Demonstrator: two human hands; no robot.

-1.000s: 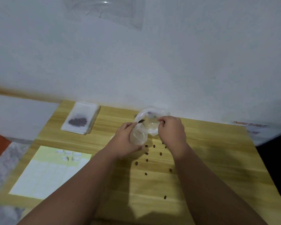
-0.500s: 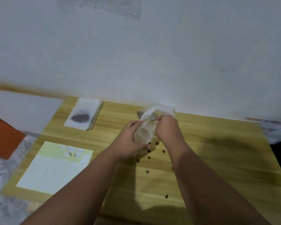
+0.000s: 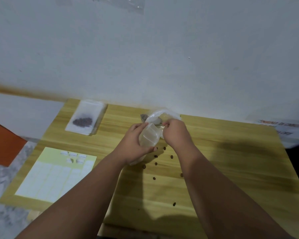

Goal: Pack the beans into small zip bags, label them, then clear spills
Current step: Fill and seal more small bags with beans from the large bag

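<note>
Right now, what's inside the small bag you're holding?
The small bag looks clear and empty where it shows. Its lower part is covered by the left hand, so beans there cannot be ruled out.

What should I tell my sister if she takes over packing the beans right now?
Left hand: gripping the small zip bag by its side.
Right hand: pinching the bag's top edge; a bigger clear bag lies just behind.
Filled bag: with beans inside, lying on a stack at the table's far left.
Label sheet: near left; a few labels near its top look written on.
Loose beans: scattered on the table below the hands.
Done: one bag filled.
Left: fill and seal this bag, label the bags, pick up the spilled beans.
</note>
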